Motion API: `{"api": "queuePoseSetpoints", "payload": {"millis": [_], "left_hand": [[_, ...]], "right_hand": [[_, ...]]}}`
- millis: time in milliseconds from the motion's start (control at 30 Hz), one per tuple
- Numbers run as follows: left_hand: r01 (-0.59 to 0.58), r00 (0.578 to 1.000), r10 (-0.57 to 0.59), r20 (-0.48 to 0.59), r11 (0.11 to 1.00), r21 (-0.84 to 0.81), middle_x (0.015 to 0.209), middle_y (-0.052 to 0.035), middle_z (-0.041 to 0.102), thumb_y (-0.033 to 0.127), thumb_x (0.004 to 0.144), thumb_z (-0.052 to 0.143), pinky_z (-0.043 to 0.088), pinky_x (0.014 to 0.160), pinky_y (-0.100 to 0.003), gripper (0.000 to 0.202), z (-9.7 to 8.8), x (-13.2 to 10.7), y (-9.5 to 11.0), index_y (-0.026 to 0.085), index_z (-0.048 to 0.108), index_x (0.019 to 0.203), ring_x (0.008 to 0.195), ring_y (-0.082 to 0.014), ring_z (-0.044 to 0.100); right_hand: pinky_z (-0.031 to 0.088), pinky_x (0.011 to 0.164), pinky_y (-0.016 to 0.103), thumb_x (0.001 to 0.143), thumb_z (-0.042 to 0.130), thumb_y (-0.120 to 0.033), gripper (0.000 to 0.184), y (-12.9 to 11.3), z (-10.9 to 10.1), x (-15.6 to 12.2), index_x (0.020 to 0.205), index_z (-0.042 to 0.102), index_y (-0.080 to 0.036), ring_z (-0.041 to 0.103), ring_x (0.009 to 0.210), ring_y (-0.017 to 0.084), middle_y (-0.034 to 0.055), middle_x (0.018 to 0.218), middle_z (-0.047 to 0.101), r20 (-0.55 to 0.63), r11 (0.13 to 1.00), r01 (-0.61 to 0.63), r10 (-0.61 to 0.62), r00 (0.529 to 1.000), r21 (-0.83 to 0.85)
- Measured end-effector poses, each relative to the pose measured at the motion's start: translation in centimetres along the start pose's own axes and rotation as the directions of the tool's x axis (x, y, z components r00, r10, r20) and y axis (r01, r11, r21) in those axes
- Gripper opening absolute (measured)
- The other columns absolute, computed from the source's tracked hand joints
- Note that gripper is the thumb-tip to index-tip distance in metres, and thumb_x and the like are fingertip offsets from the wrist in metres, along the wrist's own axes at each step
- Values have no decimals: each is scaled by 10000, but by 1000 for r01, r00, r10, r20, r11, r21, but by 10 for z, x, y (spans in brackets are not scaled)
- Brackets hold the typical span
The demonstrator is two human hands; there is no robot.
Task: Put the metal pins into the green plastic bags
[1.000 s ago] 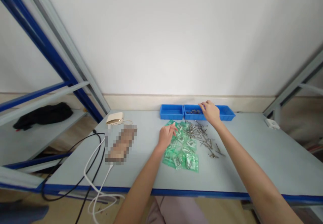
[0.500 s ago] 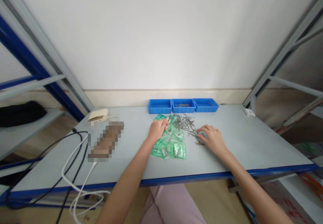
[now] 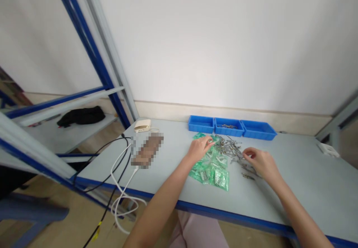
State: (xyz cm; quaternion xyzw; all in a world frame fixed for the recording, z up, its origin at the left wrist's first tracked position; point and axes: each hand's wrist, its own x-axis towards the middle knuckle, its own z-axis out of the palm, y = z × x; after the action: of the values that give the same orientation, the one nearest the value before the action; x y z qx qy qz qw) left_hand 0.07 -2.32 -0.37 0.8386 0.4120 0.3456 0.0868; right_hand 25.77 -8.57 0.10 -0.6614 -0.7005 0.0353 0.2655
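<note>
1. From my station I have the left hand (image 3: 199,149) over the left side of the green plastic packets (image 3: 220,179). Its fingers are half curled and point to the right; I cannot tell whether anything is pinched at the tips or whether they press on the plastic.
2. My right hand (image 3: 262,163) is at the right edge of the loose metal pieces (image 3: 227,148), palm down, with thumb and forefinger brought close together and the other fingers bent. Whether a piece sits between those two tips is too small for me to make out.
3. The loose pieces are slim, heaped just right of the packets, with a few strays (image 3: 248,176) on the tabletop (image 3: 165,181) nearer to me, below the right hand.
4. The packets lie in an overlapping spread between my two forearms, with small pieces showing through the plastic.
5. Behind the heap, three blue bins stand in a row: a left bin (image 3: 200,128), a middle bin (image 3: 228,131) holding more slim metal pieces, and a right bin (image 3: 258,134). Both hands are apart from them.
</note>
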Motion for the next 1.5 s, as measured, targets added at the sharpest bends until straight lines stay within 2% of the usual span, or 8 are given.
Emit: {"api": "queuePoseSetpoints", "payload": {"millis": [100, 200, 300, 467, 733, 1067, 1333, 1500], "left_hand": [[-178, 982, 183, -53, 980, 90, 1047, -52, 633, 421, 873, 536, 462, 846, -284, 377, 4, 0, 0, 173, 511, 1156, 971, -171, 599], [-298, 951, 308, -11, 929, 217, 1011, -63, 635, 371, 890, 517, 464, 856, -296, 306, 9, 0, -2, 145, 545, 1096, 977, -183, 593], [-320, 944, 328, 26, 897, 307, 860, -39, 651, 285, 940, 439, 472, 775, -290, 219, 12, 0, -6, 143, 605, 945, 862, -174, 615], [-295, 952, 306, 11, 908, 298, 858, -27, 671, 350, 946, 424, 442, 763, -278, 283, 8, 0, -3, 159, 630, 909, 841, -156, 617], [-282, 958, 287, 20, 921, 270, 867, -14, 681, 327, 927, 480, 410, 748, -283, 227, 10, 2, 0, 172, 635, 987, 844, -154, 617], [-270, 963, 260, 74, 910, 315, 797, -31, 642, 316, 967, 376, 376, 724, -279, 305, 6, 2, 7, 163, 625, 880, 805, -155, 589], [-132, 991, 129, 30, 979, 158, 621, 4, 581, 295, 974, 342, 352, 639, -237, 400, 5, 1, 7, 162, 545, 655, 616, -121, 540], [-100, 988, 89, 128, 992, 80, 603, 6, 587, 278, 964, 361, 371, 654, -222, 390, 4, 0, 10, 168, 549, 641, 611, -120, 557]], "right_hand": [[444, 623, 307, 772, 532, -450, 287, -18, -1, 24, 777, 700, -217, 651, 681, 225, 44, 750, 718, 1, 981, 64, -65, 998, 182], [470, 657, 307, 745, 552, -480, 323, -45, 12, 47, 766, 712, -200, 660, 713, 234, 62, 753, 725, 67, 913, 92, -129, 989, 397], [474, 626, 312, 696, 586, -513, 365, -61, 35, 59, 735, 706, -171, 654, 671, 237, 75, 682, 715, 158, 829, -2, -104, 982, 559], [445, 535, 294, 589, 657, -581, 444, -51, 60, 55, 703, 695, -153, 596, 564, 192, 81, 655, 700, 226, 692, -167, 7, 974, 702], [381, 459, 258, 608, 623, -669, 502, -49, 60, 53, 644, 665, -170, 495, 490, 139, 40, 547, 618, 138, 682, -128, 40, 990, 720], [374, 481, 263, 706, 561, -642, 472, -54, 58, 47, 551, 550, -196, 467, 459, 132, 20, 514, 581, 92, 710, -59, -8, 996, 702], [399, 558, 276, 788, 537, -545, 348, -60, 45, 41, 805, 597, -203, 507, 553, 147, 7, 656, 605, 61, 742, 78, -159, 985, 666], [379, 561, 266, 872, 430, -519, 397, -56, 36, 40, 654, 519, -200, 462, 561, 132, -3, 612, 523, 186, 702, 101, -321, 928, 705]]}}
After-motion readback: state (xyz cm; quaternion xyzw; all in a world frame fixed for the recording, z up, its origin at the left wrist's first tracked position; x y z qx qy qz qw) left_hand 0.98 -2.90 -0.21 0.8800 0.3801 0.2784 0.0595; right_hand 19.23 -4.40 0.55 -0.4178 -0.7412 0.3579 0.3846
